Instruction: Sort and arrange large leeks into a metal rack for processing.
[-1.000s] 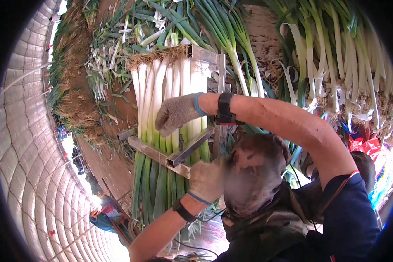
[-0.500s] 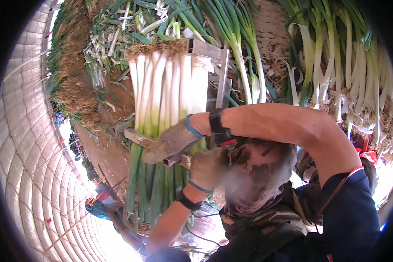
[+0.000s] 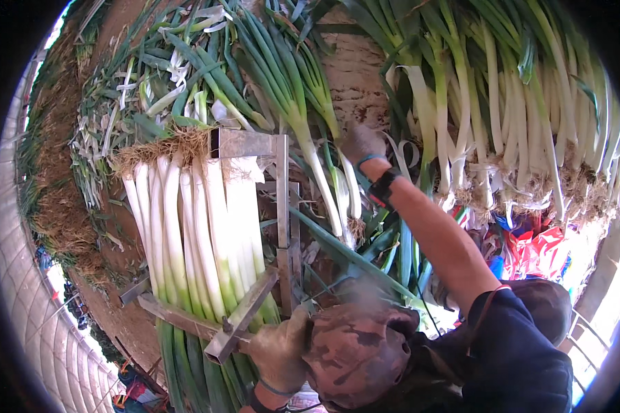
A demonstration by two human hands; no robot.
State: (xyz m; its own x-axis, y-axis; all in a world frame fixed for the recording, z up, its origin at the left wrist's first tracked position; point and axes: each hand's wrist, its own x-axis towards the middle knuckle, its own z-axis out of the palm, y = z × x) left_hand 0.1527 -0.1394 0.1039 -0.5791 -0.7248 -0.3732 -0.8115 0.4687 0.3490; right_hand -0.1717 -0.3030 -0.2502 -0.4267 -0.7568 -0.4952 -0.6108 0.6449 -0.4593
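A bundle of long white-and-green leeks [image 3: 193, 234] lies in a metal frame [image 3: 282, 199], roots at the far end. Two square metal bars [image 3: 241, 320] cross over the stalks where they turn green. My gloved left hand [image 3: 282, 351] is closed at the near bar's right end, its fingers partly hidden. Stretched forward to the right of the frame, my gloved right hand [image 3: 364, 143] is beside a few loose leeks [image 3: 310, 148]. Its fingers are blurred, so I cannot make out whether it grasps one.
A long row of leeks [image 3: 523, 131] lies at the far right, roots toward me. Cut leaves and peelings [image 3: 151, 82] cover the ground beyond the frame. A camouflage cap [image 3: 358, 351] blocks part of the near view. Red plastic wrapping [image 3: 537, 251] lies at right.
My right hand has left the bars over the bundle and reached far to the right. My left hand stays at the bars. The view has shifted, so the bundle appears lower and further left.
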